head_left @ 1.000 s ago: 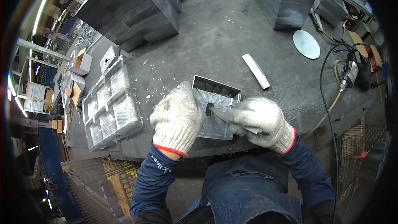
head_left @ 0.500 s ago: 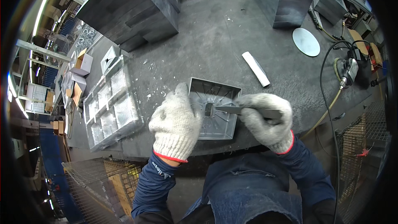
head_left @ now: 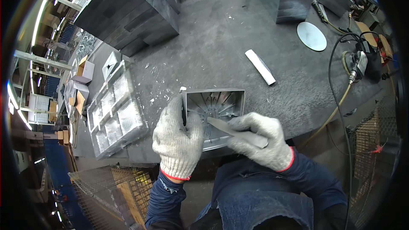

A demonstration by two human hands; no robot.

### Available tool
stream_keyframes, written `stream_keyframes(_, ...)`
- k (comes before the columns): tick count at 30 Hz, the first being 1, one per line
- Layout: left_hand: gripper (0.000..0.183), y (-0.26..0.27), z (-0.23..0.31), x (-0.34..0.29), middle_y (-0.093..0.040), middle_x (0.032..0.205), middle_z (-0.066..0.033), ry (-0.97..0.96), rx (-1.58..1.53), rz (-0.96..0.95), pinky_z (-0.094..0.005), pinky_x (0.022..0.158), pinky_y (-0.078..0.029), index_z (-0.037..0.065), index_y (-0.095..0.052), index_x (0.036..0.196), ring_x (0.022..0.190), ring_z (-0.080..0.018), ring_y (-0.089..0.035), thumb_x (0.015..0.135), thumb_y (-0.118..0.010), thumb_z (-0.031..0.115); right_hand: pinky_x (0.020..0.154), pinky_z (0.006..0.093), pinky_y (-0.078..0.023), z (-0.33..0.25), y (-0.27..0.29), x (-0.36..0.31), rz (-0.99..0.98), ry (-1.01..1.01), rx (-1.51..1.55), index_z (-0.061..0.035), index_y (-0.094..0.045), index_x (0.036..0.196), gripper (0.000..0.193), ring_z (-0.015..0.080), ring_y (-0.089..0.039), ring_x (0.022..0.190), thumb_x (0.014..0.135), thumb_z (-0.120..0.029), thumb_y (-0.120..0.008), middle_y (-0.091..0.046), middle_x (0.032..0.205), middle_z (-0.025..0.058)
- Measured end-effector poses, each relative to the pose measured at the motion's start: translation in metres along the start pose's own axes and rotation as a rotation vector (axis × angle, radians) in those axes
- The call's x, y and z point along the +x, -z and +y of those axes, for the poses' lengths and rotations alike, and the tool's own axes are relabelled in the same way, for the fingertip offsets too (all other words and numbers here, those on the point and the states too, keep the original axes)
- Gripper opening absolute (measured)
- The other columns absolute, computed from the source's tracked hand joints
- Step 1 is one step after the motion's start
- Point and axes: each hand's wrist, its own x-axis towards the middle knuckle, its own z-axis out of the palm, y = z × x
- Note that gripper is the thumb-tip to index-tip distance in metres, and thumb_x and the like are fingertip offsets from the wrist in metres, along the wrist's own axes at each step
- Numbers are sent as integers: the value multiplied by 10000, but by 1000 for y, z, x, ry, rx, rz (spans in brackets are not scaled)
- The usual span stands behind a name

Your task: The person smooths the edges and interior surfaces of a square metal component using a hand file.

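A shallow grey rectangular metal box (head_left: 243, 102), with ribs fanning out inside it, lies tilted at the table's near edge. My left hand (head_left: 178, 145), in a white knit glove with a red cuff, is closed around its left wall, thumb toward the inside. In my gloved right hand (head_left: 277, 150) is a flat, tapered grey metal tool (head_left: 219, 124), much like a file. Its narrow end reaches over the middle of the box, and whether it touches the metal I cannot tell. My hands cover the box's lower left and lower right parts.
Left of the box is a plastic-wrapped tray with compartments (head_left: 117, 113). A white roll (head_left: 260, 67) and a pale round disc (head_left: 312, 36) lie to the right, near a hose-fed power tool (head_left: 360, 64). Stacked grey blocks (head_left: 132, 19) stand at the back; white scraps litter the table.
The box has tipped and turned slightly, its far rim now nearly level across the view. My right hand has moved down and left, and the tool now slants, its narrow end pointing up-left.
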Motion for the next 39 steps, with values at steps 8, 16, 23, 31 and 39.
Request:
stream_keyframes(8, 790, 9, 15, 8, -765, 1073, -290, -239, 86, 7, -538, 750, -697, -84, -634, 1610, 880, -440, -824, 853, -810, 53, 649, 397, -640, -40, 19, 10, -9, 287, -298, 21, -845, 1326, 415, 283, -822, 697, 933, -77, -933, -806, 820, 144)
stream_keyframes(16, 907, -20, -19, 27, -771, 1351, -286, -481, 90, 166, -562, 1002, -680, -59, -655, 1618, 1173, -454, -794, 721, -781, -10, 688, 378, -652, -42, 63, -21, 75, 412, -163, 23, -796, 1337, 344, 206, -801, 775, 1014, -91, -837, -823, 968, 121)
stream_keyframes(23, 642, 13, -61, -49, -788, 1289, -186, -232, 24, 55, -466, 922, -672, 28, -777, 1527, 1054, -323, -786, 909, -921, 128, 1095, 518, -644, 14, 140, 18, 251, 150, -976, -51, -799, 1362, 331, 424, -805, 1231, 1036, 4, -771, -842, 1261, 183)
stream_keyframes(31, 669, 26, -48, -78, -837, 1339, -239, 173, -430, -224, -410, 992, -705, 11, -676, 1657, 1162, -311, -857, 1024, -889, 48, 1065, 478, -644, -4, 126, 58, 139, 115, -1217, -76, -793, 1424, 407, 394, -800, 1247, 1040, 40, -724, -821, 1341, 182)
stream_keyframes(39, 549, 51, -44, -55, -817, 1461, -272, 208, -648, -411, -404, 1189, -632, -20, -760, 1544, 1385, -349, -796, 1008, -696, -123, 935, 496, -644, 46, 68, 100, -16, 170, -1373, -126, -793, 1402, 445, 349, -799, 1017, 987, -245, -902, -789, 1070, 132)
